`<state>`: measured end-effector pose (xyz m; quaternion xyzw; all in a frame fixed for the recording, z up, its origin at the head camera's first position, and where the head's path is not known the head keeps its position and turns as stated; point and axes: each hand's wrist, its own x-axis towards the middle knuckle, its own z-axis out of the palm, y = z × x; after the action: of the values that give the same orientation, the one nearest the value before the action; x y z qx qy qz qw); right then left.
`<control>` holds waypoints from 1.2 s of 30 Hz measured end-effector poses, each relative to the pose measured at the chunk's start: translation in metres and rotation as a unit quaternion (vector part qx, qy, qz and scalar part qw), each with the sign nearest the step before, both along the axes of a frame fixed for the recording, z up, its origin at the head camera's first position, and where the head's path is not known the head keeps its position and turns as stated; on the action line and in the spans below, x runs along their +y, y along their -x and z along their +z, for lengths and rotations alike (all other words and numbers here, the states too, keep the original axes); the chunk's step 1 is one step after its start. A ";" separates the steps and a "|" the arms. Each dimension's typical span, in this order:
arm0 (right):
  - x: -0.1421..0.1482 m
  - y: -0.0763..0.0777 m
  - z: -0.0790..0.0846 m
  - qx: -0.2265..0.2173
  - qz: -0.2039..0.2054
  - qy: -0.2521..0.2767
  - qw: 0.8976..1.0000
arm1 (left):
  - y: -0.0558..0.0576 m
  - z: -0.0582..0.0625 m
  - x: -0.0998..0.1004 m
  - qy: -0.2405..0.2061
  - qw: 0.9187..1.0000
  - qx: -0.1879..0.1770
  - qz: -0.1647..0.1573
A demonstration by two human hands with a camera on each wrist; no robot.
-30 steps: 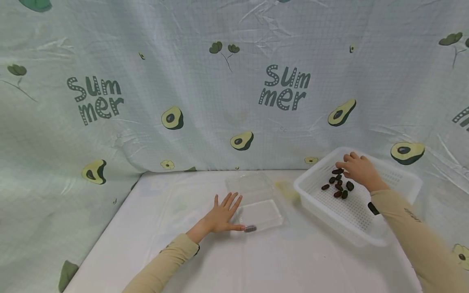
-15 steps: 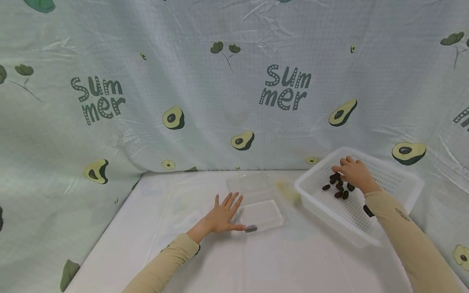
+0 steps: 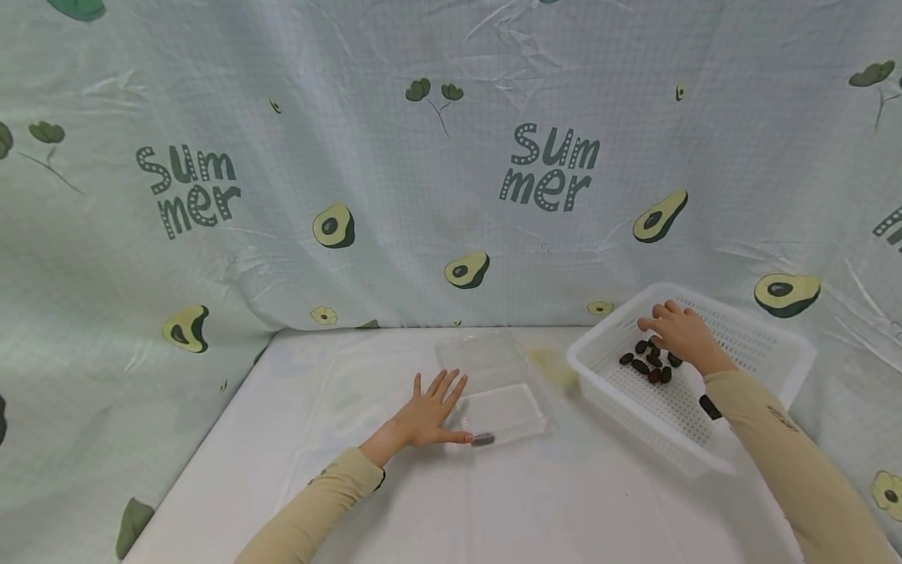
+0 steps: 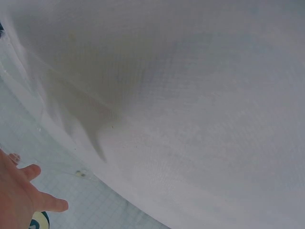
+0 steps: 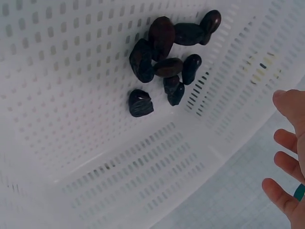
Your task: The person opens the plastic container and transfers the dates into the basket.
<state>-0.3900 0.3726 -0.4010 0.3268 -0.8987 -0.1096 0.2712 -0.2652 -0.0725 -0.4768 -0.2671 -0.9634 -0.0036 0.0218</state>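
In the head view my left hand [image 3: 425, 417] rests with straight, spread fingers at the left side of a clear plastic container [image 3: 509, 411]. Its thumb tip touches or nearly touches a small grey oblong thing [image 3: 482, 439] at the container's near edge; its kind cannot be told. The left wrist view catches part of that hand [image 4: 21, 193] at lower left. Above a white perforated basket [image 3: 637, 423] is my right hand [image 3: 682, 338], fingers loosely bent. Several dark brown dates [image 3: 640, 366] lie below it. The right wrist view shows this hand [image 5: 291, 152] holding nothing, apart from the dates [image 5: 162, 38].
A clear lid-like part [image 3: 482, 352] lies behind the container on the white table covering [image 3: 423, 509]. A patterned curtain [image 3: 395, 172] hangs along the table's back edge. The basket stands at the right, with raised walls [image 5: 143, 181] around the dates.
My right hand has moved slightly left and down over the basket. A date at its fingertips one second ago is no longer there, and the dates below have shifted. The left hand stays put.
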 end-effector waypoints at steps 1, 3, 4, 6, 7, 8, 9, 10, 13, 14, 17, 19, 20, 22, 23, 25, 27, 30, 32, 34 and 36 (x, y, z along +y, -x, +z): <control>0.000 -0.001 0.001 -0.001 0.001 0.002 1.000 | 0.000 0.000 0.000 -0.001 1.000 0.000 -0.001; -0.001 -0.002 0.002 -0.004 0.005 0.005 1.000 | -0.001 0.000 0.000 -0.002 1.000 0.001 -0.003; -0.001 -0.002 0.002 -0.007 0.007 0.008 1.000 | -0.001 0.000 0.000 -0.003 1.000 0.001 -0.003; -0.002 -0.004 0.003 -0.007 0.016 0.015 1.000 | -0.001 0.000 0.000 -0.005 1.000 0.003 -0.005; -0.003 -0.005 0.004 -0.007 0.020 0.018 1.000 | -0.002 0.000 0.000 -0.006 1.000 0.003 -0.006; -0.004 -0.007 0.004 -0.005 0.024 0.021 0.999 | -0.002 0.000 0.000 -0.007 1.000 0.005 -0.006; -0.004 -0.008 0.005 -0.004 0.028 0.025 0.999 | -0.002 0.000 0.000 -0.008 1.000 0.005 -0.007; -0.006 -0.010 0.006 -0.002 0.032 0.028 0.999 | -0.002 0.000 0.000 -0.007 1.000 0.006 -0.007; -0.010 -0.017 0.009 0.004 0.044 0.030 0.999 | -0.002 0.000 0.000 -0.007 1.000 0.007 -0.007; -0.012 -0.020 0.010 0.005 0.049 0.029 0.998 | -0.002 0.000 0.000 -0.005 1.000 0.008 -0.007; -0.022 -0.028 0.013 0.001 0.070 0.025 0.997 | -0.001 0.000 0.000 -0.002 1.000 0.009 -0.006; -0.030 -0.034 0.015 -0.001 0.087 0.021 0.996 | -0.001 0.000 0.000 -0.001 1.000 0.009 -0.005; -0.035 -0.037 0.016 -0.001 0.096 0.021 0.995 | -0.001 -0.001 0.000 0.000 1.000 0.009 -0.004; -0.045 -0.042 0.018 -0.001 0.116 0.023 0.993 | -0.001 -0.001 0.000 0.000 1.000 0.009 -0.003; -0.050 -0.045 0.019 0.001 0.127 0.022 0.992 | 0.000 -0.001 -0.001 -0.001 1.000 0.008 -0.004; -0.060 -0.049 0.021 0.009 0.155 0.023 0.988 | 0.000 -0.002 -0.001 -0.001 1.000 0.009 -0.004; -0.071 -0.053 0.022 0.009 0.173 0.025 0.985 | 0.000 -0.002 -0.001 -0.002 1.000 0.009 -0.005; -0.086 -0.059 0.024 0.006 0.189 0.024 0.982 | 0.000 -0.002 -0.001 -0.004 1.000 0.007 -0.004; -0.095 -0.063 0.025 -0.004 0.190 0.020 0.982 | 0.000 -0.001 -0.001 -0.003 1.000 0.006 -0.003; -0.104 -0.067 0.025 -0.012 0.194 0.014 0.981 | 0.000 -0.001 0.000 -0.002 1.000 0.004 -0.002; -0.113 -0.070 0.025 -0.021 0.200 0.008 0.980 | 0.000 0.000 0.000 0.001 1.000 0.003 -0.001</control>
<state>-0.3200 0.2597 -0.3763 0.4997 -0.8217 -0.0392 0.2712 -0.2653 -0.0724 -0.4771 -0.2684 -0.9630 -0.0022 0.0249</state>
